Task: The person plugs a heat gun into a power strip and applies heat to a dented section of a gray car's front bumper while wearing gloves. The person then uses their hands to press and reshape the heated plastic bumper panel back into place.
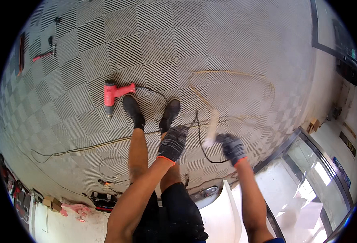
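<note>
My left hand (173,142), in a dark grey glove with an orange cuff, is closed around a black cable (200,141) near its end. That cable loops down and toward my right forearm. To the right, my right hand (232,148), gloved alike, grips the lower end of a long whitish block (212,127), blurred by motion. It looks like a power strip, with a yellowish cord (200,96) running to its far end. A red heat gun (113,95) lies on the floor beside my left shoe, its black cord trailing behind my feet.
The patterned grey floor (154,44) is crossed by a long yellowish cord (89,146). A white curved panel (223,214) and a glass-paned frame (304,174) stand at lower right. A black tool case (104,201) sits lower left; a red-handled tool (43,56) lies far left.
</note>
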The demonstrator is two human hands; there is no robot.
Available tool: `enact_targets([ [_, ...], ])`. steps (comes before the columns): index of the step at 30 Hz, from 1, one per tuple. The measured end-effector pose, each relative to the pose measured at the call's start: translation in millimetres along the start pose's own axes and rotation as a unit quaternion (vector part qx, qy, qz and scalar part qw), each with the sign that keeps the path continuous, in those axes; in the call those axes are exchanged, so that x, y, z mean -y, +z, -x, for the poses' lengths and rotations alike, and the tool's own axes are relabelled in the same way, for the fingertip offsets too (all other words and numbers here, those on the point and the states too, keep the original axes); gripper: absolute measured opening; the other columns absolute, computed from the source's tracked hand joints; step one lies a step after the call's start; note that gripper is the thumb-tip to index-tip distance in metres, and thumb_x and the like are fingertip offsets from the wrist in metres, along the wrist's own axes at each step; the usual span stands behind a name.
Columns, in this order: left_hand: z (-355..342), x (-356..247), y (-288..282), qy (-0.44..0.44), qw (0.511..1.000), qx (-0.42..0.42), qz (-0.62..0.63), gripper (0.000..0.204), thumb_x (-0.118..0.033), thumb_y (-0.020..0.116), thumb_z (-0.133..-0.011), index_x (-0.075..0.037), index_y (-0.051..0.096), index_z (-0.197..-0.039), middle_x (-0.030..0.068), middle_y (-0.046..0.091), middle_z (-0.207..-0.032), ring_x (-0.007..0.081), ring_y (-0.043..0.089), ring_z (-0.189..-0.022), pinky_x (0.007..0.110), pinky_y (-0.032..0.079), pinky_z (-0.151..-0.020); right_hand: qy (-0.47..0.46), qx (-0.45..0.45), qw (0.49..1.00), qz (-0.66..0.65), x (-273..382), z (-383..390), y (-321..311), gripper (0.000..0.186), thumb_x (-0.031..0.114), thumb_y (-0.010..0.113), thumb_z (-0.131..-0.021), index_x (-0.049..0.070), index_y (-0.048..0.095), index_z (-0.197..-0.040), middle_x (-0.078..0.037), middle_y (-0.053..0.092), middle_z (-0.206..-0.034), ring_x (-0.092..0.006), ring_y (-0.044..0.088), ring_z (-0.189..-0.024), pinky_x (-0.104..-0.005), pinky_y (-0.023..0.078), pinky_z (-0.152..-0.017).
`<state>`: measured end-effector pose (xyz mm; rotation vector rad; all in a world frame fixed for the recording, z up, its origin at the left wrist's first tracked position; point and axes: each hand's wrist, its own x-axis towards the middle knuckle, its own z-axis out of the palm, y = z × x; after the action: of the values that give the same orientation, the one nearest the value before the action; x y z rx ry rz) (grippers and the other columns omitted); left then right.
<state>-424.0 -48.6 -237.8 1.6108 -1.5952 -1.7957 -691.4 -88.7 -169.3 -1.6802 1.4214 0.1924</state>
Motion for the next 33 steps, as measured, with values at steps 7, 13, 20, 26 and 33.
enact_targets([
  [7, 43.0, -102.6, -47.6, 0.100, 0.955, 0.140, -0.242, 0.030, -0.011, 0.045, -0.086, -0.005, 0.056, -0.113, 0.0120, 0.061, -0.095, 0.0229, 0.059, -0.093, 0.035, 0.050, -0.076, 0.081, -0.218, 0.949, 0.214, 45.5, -22.8, -52.9, 0.032, 0.023, 0.061, -0.082, 0.003, 0.063, -0.107, -0.018, 0.064, -0.097, -0.0339, 0.060, -0.091, -0.0420, 0.046, -0.084],
  [13, 77.5, -173.4, -54.2, 0.129, 0.971, 0.143, -0.140, 0.023, -0.021, 0.049, -0.084, -0.008, 0.058, -0.101, 0.0077, 0.061, -0.076, 0.0270, 0.063, -0.065, 0.040, 0.050, -0.053, -0.004, 0.141, 0.959, 0.244, 155.8, -59.8, -38.8, 0.066, 0.058, 0.035, -0.088, 0.003, 0.063, -0.111, -0.020, 0.063, -0.106, -0.0353, 0.057, -0.105, -0.0401, 0.038, -0.098],
  [20, 120.0, -185.3, -73.6, 0.219, 0.965, 0.140, 0.031, 0.031, -0.020, 0.048, -0.088, -0.002, 0.056, -0.111, 0.0127, 0.063, -0.100, 0.0231, 0.066, -0.080, 0.035, 0.053, -0.067, 0.194, 0.440, 0.835, -0.269, 211.4, -64.2, 10.4, 0.044, 0.039, 0.053, -0.091, -0.001, 0.060, -0.107, -0.015, 0.063, -0.073, -0.0228, 0.061, -0.066, -0.0350, 0.049, -0.062],
  [26, 181.6, -133.6, -172.7, -0.310, 0.714, 0.046, 0.626, 0.050, -0.040, 0.045, -0.094, -0.001, 0.049, -0.125, 0.0178, 0.060, -0.116, 0.0256, 0.061, -0.099, 0.035, 0.050, -0.085, -0.289, 0.143, 0.944, 0.070, 265.0, -33.5, -28.0, 0.027, 0.025, 0.046, -0.091, 0.006, 0.060, -0.105, -0.014, 0.064, -0.087, -0.0332, 0.063, -0.074, -0.0421, 0.050, -0.066],
  [33, 135.1, -83.7, -219.8, -0.145, 0.408, -0.056, 0.899, 0.032, -0.038, 0.039, -0.095, -0.010, 0.052, -0.089, -0.0014, 0.051, -0.064, 0.0129, 0.050, -0.054, 0.028, 0.043, -0.052, -0.263, 0.228, 0.935, 0.072, 394.9, 25.2, -104.4, 0.032, 0.019, 0.047, -0.088, 0.005, 0.055, -0.115, -0.016, 0.062, -0.106, -0.0323, 0.062, -0.094, -0.0407, 0.051, -0.075],
])
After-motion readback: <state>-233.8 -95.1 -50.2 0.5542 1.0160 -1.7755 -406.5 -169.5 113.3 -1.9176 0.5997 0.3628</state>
